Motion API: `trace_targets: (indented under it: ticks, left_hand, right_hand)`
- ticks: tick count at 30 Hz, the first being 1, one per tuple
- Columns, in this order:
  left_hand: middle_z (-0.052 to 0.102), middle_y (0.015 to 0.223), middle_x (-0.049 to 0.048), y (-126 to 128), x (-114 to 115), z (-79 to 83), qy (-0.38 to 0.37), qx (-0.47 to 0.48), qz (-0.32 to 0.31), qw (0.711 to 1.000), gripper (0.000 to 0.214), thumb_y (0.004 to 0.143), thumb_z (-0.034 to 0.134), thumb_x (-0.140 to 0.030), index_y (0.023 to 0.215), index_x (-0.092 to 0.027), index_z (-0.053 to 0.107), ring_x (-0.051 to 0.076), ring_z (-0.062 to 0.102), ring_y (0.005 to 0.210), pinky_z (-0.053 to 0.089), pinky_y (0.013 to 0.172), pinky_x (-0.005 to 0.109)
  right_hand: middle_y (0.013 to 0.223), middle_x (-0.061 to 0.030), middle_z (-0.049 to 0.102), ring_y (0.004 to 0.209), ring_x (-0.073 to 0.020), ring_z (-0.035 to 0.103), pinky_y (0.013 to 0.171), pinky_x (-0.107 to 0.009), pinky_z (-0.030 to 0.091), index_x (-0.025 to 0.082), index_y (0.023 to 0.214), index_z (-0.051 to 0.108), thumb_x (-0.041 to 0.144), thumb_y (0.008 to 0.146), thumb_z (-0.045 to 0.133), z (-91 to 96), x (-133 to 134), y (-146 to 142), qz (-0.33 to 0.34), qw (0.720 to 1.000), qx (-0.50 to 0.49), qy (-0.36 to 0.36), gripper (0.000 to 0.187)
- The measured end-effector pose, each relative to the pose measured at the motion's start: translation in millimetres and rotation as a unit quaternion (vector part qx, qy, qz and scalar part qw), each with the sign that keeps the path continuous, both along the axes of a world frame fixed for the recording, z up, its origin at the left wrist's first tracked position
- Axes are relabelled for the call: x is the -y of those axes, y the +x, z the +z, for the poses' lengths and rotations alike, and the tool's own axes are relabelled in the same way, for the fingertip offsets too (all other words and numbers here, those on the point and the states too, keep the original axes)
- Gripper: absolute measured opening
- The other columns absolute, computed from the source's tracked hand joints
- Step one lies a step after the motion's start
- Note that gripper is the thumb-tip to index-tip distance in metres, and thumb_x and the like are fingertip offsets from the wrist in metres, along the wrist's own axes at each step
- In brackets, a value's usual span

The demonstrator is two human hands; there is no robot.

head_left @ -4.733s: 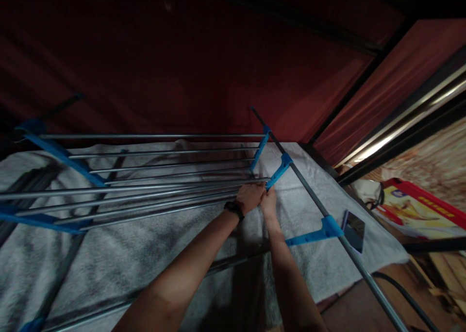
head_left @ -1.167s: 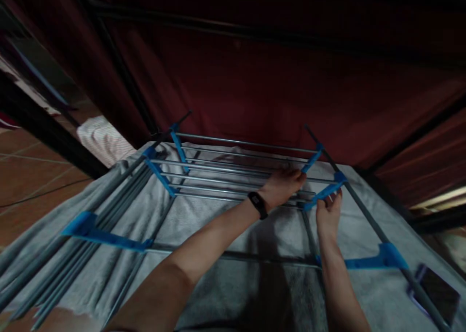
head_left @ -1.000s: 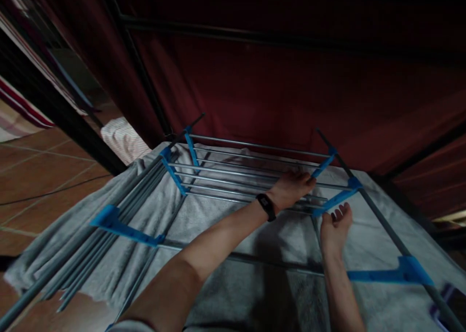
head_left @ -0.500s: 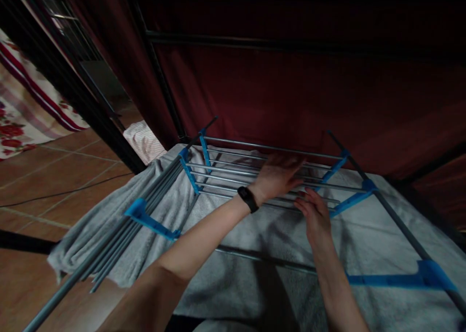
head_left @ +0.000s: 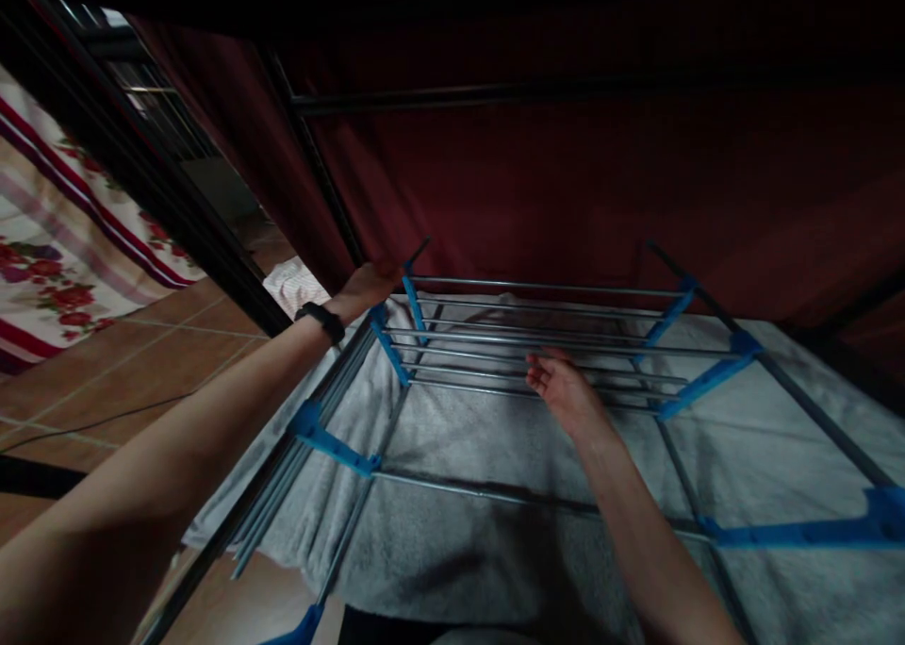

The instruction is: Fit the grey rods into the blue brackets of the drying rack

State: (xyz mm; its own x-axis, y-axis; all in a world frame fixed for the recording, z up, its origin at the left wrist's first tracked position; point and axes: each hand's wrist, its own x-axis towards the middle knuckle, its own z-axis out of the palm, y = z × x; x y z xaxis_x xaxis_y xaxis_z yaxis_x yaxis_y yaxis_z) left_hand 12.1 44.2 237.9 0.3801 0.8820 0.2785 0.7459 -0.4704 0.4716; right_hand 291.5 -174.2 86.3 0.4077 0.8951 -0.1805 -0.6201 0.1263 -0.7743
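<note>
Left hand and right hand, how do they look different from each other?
The left hand has a black wristband behind it; the right hand has a bare wrist.
The left hand is up at the far left blue bracket; the right hand is in front of the metal rods, near their middle.
The left hand's fingers point right; the right hand's fingers point left, loosely curled.
Both hands are without gloves.
</note>
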Motion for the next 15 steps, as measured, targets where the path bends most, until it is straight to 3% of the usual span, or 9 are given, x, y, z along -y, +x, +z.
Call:
trace_targets:
  ticks: [4, 6, 8, 10, 15]
  left_hand:
    - [0.08, 0.099, 0.0083, -32.7, 14.5, -25.6, -0.115, 0.093, 0.02, 0.989, 0.031, 0.105, 0.059, -0.039, 0.109, -0.011, 0.073, 0.021, 0.072, 0.094, 0.055, 0.088, 0.028]
    - [0.078, 0.087, 0.0093, -36.5, 18.8, -35.4, -0.267, 0.201, 0.048, 0.941, 0.039, 0.101, 0.063, -0.051, 0.101, -0.013, 0.074, 0.021, 0.072, 0.078, 0.056, 0.074, 0.028]
    - [0.076, 0.078, 0.0094, -36.0, 19.9, -43.4, -0.394, 0.297, 0.071, 0.867, 0.042, 0.099, 0.065, -0.055, 0.095, -0.014, 0.073, 0.019, 0.069, 0.067, 0.055, 0.065, 0.027]
    - [0.074, 0.073, 0.0076, -35.1, 19.2, -49.9, -0.436, 0.352, 0.07, 0.825, 0.041, 0.099, 0.065, -0.054, 0.092, -0.015, 0.072, 0.017, 0.068, 0.061, 0.055, 0.062, 0.026]
    - [0.07, 0.063, 0.0059, -38.2, 16.2, -60.9, -0.455, 0.366, 0.043, 0.81, 0.046, 0.1, 0.061, -0.058, 0.086, -0.015, 0.072, 0.017, 0.064, 0.05, 0.054, 0.054, 0.027]
  right_hand:
    - [0.083, -0.0008, 0.077, 0.071, -0.0172, 0.067, 0.068, -0.032, 0.057, 0.026, 0.084, 0.07, 0.029, 0.065, 0.083, 5.1, -10.2, -6.6, 0.029, 0.999, -0.009, 0.015, 0.024]
    - [0.081, -0.0007, 0.076, 0.07, -0.0168, 0.066, 0.067, -0.032, 0.057, 0.025, 0.088, 0.073, 0.032, 0.067, 0.081, 8.1, -14.3, -7.8, 0.038, 0.999, -0.006, 0.022, 0.023]
    - [0.08, -0.0004, 0.075, 0.07, -0.0166, 0.066, 0.066, -0.031, 0.057, 0.026, 0.093, 0.075, 0.035, 0.071, 0.081, 10.5, -17.8, -8.2, 0.044, 0.999, 0.006, 0.03, 0.025]
    - [0.079, -0.0006, 0.074, 0.071, -0.017, 0.066, 0.067, -0.031, 0.058, 0.026, 0.095, 0.076, 0.039, 0.073, 0.082, 12.0, -20.7, -8.3, 0.044, 0.998, 0.023, 0.035, 0.026]
    - [0.081, -0.002, 0.074, 0.076, -0.0179, 0.068, 0.07, -0.032, 0.059, 0.024, 0.094, 0.078, 0.04, 0.074, 0.086, 12.8, -25.9, -9.6, -0.001, 0.999, 0.025, 0.046, 0.027]
